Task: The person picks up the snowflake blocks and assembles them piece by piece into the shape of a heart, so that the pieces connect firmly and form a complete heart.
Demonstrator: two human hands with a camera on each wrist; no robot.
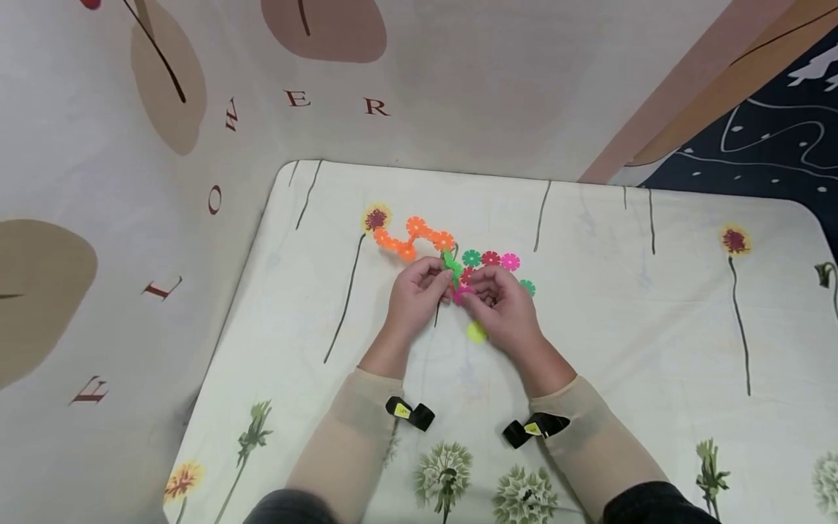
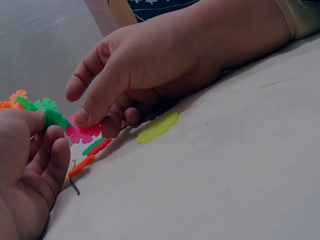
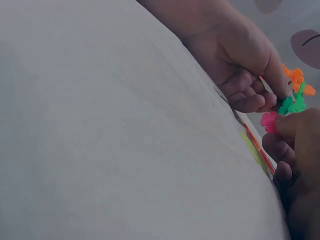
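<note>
My left hand pinches green notched flower discs between thumb and fingers. Joined to them is a chain of orange flower discs, stretching away to the upper left. Thumb and index finger of my right hand pinch a pink flower disc, held edge to edge with the green one in the left wrist view. Whether the two are interlocked I cannot tell. In the right wrist view the pink disc sits just below the green discs.
Beyond the right hand lie loose discs: green, red and pink, plus another green one. A yellow disc rests by the right wrist. The flower-printed tablecloth ends at a fabric-covered wall.
</note>
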